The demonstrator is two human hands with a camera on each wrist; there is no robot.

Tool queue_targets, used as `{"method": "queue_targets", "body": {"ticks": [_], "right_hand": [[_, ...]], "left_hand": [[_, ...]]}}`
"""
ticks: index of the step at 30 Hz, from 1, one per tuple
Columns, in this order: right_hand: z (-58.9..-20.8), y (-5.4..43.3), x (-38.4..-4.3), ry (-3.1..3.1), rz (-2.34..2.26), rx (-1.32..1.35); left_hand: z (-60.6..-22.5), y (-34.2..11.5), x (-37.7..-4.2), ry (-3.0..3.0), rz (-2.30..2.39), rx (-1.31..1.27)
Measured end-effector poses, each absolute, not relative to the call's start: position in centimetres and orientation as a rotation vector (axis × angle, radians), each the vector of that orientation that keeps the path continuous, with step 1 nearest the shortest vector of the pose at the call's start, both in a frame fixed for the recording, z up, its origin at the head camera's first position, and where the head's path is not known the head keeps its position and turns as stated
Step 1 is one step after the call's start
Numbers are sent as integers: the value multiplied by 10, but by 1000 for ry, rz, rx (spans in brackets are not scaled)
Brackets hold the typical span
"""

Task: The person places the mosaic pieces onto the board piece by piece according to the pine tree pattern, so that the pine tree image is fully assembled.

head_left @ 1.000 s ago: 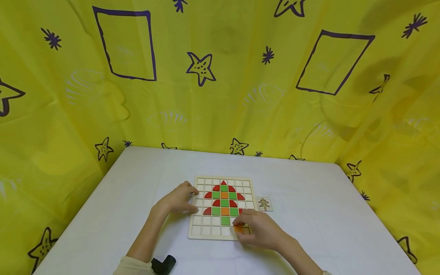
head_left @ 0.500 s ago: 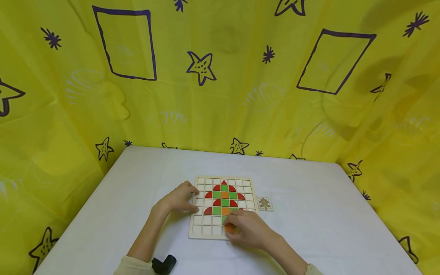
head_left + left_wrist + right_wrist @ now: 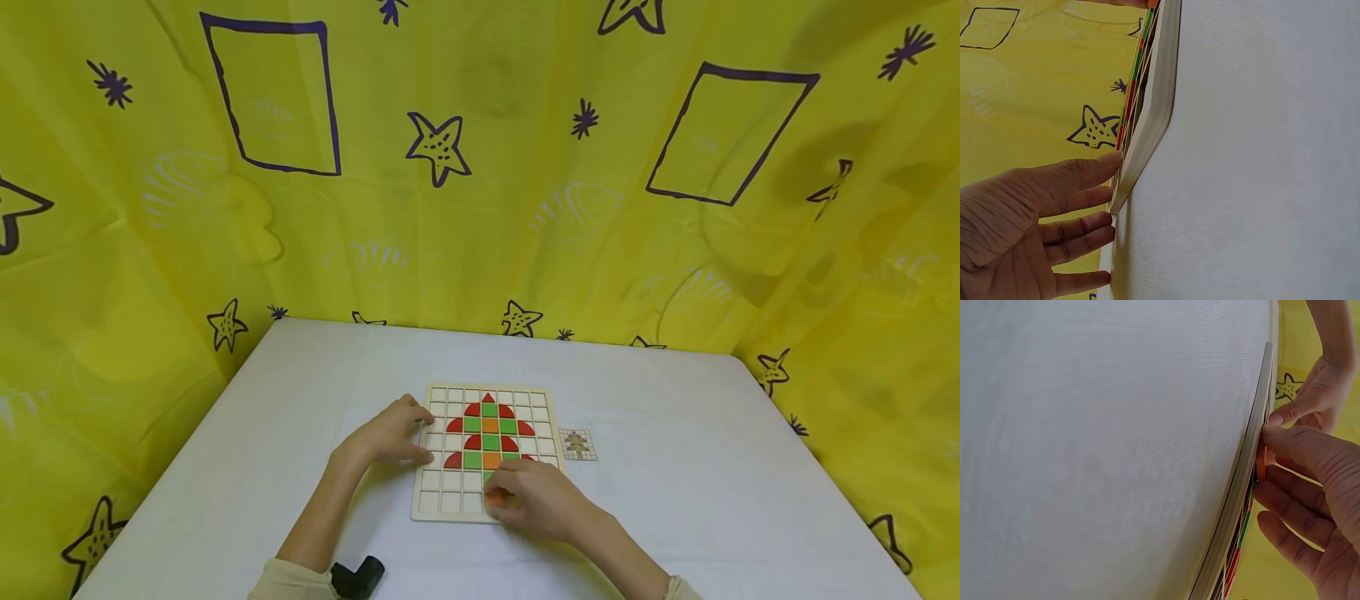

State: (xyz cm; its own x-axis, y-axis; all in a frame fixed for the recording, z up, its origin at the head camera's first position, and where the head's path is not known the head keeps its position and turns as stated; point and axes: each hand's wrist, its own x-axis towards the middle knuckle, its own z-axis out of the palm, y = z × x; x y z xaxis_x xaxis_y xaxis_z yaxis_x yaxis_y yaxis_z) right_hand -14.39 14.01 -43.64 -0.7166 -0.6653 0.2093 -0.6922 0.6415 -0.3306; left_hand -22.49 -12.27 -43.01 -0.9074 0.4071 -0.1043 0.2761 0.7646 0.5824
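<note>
A wooden grid board lies on the table, with red, green and orange pieces set in a tree shape. My left hand touches its left edge, thumb and fingers spread apart; in the left wrist view the extended fingers rest along the edge. Over the bottom row, below the column of green squares, my right hand pinches an orange tile. In the right wrist view that tile stands on edge between thumb and fingers, close over the board. The hand hides the board's lower right part.
A small card with a printed tree pattern lies beside the board's right edge. Near the left sleeve sits a black angled object. A yellow curtain hangs behind the white table.
My right hand has moved left with the orange tile along the bottom rows, then slightly further left to below the green column. The left hand stays at the board's edge.
</note>
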Motion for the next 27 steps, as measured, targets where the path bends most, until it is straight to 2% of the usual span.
{"method": "queue_targets", "body": {"ticks": [15, 27], "right_hand": [[-433, 146, -145, -2799, 571, 1178], [-437, 191, -129, -2683, 667, 1073]], "left_hand": [[-432, -126, -224, 2731, 871, 541], [-435, -135, -205, 2700, 902, 637]]}}
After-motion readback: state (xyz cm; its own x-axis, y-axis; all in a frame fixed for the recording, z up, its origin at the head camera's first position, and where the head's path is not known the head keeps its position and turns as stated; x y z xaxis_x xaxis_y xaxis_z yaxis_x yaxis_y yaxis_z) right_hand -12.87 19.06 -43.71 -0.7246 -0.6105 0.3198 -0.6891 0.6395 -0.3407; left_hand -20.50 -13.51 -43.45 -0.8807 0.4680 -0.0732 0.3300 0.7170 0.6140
